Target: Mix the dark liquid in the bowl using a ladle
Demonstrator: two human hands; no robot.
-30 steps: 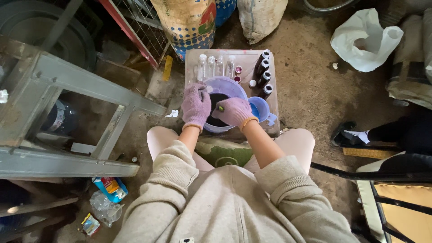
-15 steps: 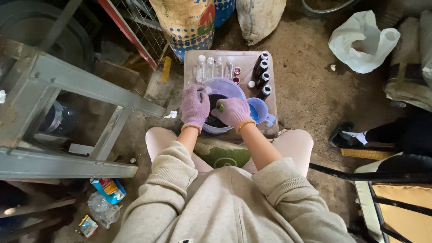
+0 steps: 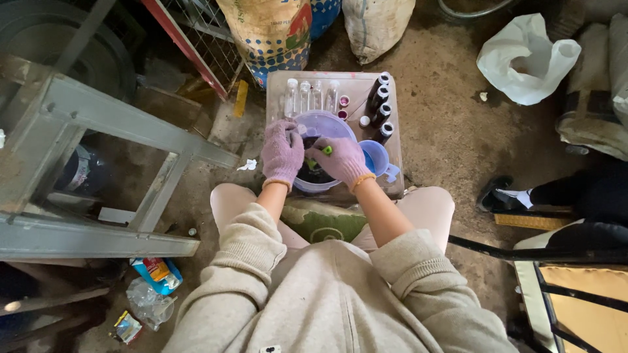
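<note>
A pale purple bowl (image 3: 327, 124) of dark liquid stands on a small low table (image 3: 358, 90). My left hand (image 3: 282, 151), in a purple knit glove, rests on the bowl's left rim. My right hand (image 3: 341, 161), gloved the same, hovers over the bowl gripping a small green-handled tool (image 3: 325, 151); its tip reaches toward the liquid. Three clear bottles (image 3: 312, 95) stand behind the bowl. Several dark filled bottles (image 3: 381, 106) line the table's right side. A blue cup (image 3: 378, 157) sits right of the bowl.
A grey metal frame (image 3: 118, 170) fills the left. Printed sacks (image 3: 275, 33) stand behind the table. A white plastic bag (image 3: 526, 59) lies at the back right. Another person's dark shoe (image 3: 500, 193) is at the right. Litter (image 3: 154, 287) lies by my left knee.
My right hand has turned and lifted slightly over the bowl, so the green tool shows more plainly. My left hand stays on the rim.
</note>
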